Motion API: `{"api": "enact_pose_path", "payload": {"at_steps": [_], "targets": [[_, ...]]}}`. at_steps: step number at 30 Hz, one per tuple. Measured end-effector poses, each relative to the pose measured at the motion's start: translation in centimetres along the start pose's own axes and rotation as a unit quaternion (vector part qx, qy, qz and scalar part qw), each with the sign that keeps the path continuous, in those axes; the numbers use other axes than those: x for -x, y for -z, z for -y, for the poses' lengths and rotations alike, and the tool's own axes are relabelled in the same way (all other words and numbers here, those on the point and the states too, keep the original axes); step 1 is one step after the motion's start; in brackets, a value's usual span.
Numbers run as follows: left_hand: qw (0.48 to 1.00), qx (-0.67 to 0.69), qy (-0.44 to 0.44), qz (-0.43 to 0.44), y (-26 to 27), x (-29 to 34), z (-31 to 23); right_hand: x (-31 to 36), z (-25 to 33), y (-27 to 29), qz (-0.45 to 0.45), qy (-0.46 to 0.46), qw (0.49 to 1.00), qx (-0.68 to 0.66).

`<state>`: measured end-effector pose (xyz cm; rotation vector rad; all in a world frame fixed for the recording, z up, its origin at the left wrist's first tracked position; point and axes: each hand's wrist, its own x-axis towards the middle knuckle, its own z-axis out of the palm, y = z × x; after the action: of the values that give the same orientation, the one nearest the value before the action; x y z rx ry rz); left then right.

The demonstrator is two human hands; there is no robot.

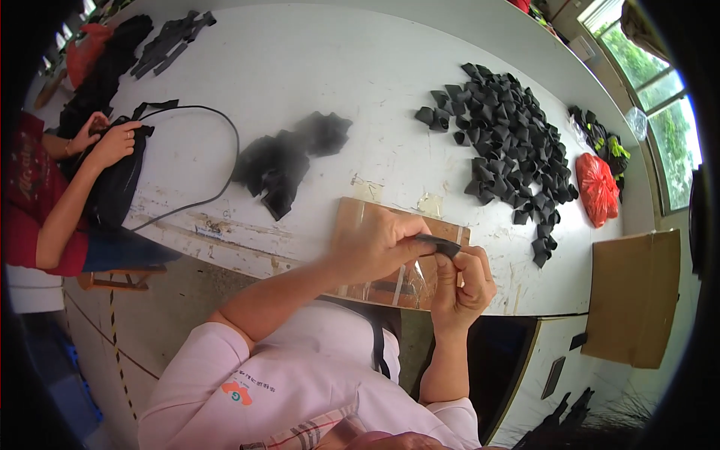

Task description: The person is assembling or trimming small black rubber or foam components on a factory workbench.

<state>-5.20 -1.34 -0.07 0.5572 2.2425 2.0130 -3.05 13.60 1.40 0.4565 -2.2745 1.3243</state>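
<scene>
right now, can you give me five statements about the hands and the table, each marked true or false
1. The left hand and the right hand hold one small dark piece between them. True.
2. The cardboard by the hands is bright blue. False: the cardboard is brown.
3. A red bag lies to the right of the big black pile. True.
4. The right hand lies flat on the table. False: it pinches the small dark piece.
5. Another person's hand is on a black item at the left. True.
</scene>
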Motion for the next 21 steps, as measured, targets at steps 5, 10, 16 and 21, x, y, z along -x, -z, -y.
{"api": "enact_pose_path", "payload": {"at_steps": [5,10,16,21], "targets": [[0.989,-0.072,0.003,-0.129,0.9,-0.6,3.1,-1.6,-1.4,2.3,0.072,-0.084,0.984,-0.137],[0.812,-0.468,0.111,-0.329,7.6,-4.9,10.5,-7.3,-1.8,2.8,-0.138,-0.211,0.916,-0.313],[0.767,-0.592,0.119,-0.214,8.9,-6.9,16.3,2.1,-3.6,1.4,-0.037,-0.313,0.901,-0.298],[0.873,-0.456,-0.022,-0.170,6.6,-2.7,13.5,6.0,-3.0,-0.4,0.075,-0.397,0.884,-0.236]]}}
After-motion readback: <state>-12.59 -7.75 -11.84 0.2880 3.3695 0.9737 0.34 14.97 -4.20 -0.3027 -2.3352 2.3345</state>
